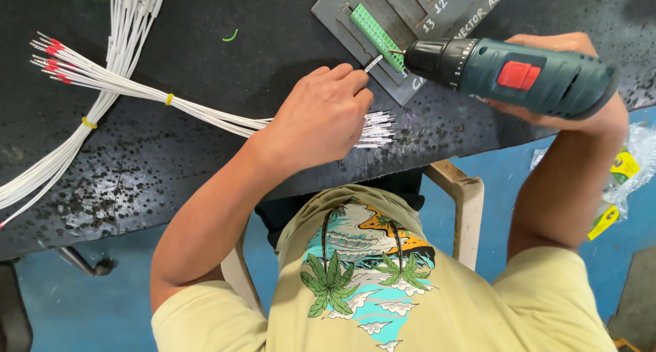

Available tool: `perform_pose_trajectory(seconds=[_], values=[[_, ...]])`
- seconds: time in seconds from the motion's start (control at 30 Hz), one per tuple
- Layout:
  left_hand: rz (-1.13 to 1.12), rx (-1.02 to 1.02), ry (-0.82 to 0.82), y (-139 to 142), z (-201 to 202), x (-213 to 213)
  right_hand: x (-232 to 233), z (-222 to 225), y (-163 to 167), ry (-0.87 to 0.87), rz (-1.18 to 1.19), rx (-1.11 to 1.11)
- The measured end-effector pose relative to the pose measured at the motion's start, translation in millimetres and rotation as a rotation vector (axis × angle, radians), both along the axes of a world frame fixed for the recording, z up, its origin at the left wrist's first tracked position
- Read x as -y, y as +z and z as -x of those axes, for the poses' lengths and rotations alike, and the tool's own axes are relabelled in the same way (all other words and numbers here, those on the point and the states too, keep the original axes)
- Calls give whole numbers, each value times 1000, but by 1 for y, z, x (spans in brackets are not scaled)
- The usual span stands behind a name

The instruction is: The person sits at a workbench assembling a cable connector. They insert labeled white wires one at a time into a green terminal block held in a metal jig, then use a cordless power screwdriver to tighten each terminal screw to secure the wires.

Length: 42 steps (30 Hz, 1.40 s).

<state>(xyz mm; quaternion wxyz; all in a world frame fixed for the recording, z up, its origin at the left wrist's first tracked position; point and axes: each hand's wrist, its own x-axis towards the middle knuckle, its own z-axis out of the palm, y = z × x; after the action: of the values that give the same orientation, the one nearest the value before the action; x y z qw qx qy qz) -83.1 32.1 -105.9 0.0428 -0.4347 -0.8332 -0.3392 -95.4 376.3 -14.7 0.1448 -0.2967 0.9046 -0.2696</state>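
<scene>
My left hand [321, 116] pinches the end of one white wire [373, 63] and holds it at the green terminal block [374, 32]. The block sits in a grey metal fixture [342, 17] on the black worktable. My right hand [581, 99] grips a teal cordless screwdriver [519, 68], lying sideways with its bit tip touching the green block. A bundle of white wires [205, 114] with yellow ties runs under my left hand; their labelled ends [379, 130] fan out beside it.
More white wires with red ferrules [51, 58] spread at the left, and another bundle [133, 17] runs up from there. The black table [205, 174] ends near my torso. Clear plastic bags with yellow labels [625, 171] lie on the blue floor at right.
</scene>
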Motion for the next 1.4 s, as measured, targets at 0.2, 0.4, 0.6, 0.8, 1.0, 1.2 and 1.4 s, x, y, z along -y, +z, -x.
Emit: perform_pose_trajectory(seconds=[0.2, 0.4, 0.6, 0.8, 1.0, 1.2, 1.4], values=[[-210, 164, -2, 0, 5, 5, 3, 8, -3, -115, 278, 182], [-179, 313, 111, 5, 7, 7, 1, 7, -6, -140, 202, 110], [-199, 231, 159, 6, 7, 3, 7, 8, 2, -98, 180, 80], [-183, 190, 187, 7, 8, 3, 10, 11, 4, -49, 195, 48], [-133, 128, 182, 4, 7, 3, 5, 8, -2, -93, 114, 31], [-140, 115, 188, -2, 6, 1, 2, 8, -6, -60, 57, -57], [-176, 75, 227, -6, 3, -10, -1, 7, -8, -91, 91, -32]])
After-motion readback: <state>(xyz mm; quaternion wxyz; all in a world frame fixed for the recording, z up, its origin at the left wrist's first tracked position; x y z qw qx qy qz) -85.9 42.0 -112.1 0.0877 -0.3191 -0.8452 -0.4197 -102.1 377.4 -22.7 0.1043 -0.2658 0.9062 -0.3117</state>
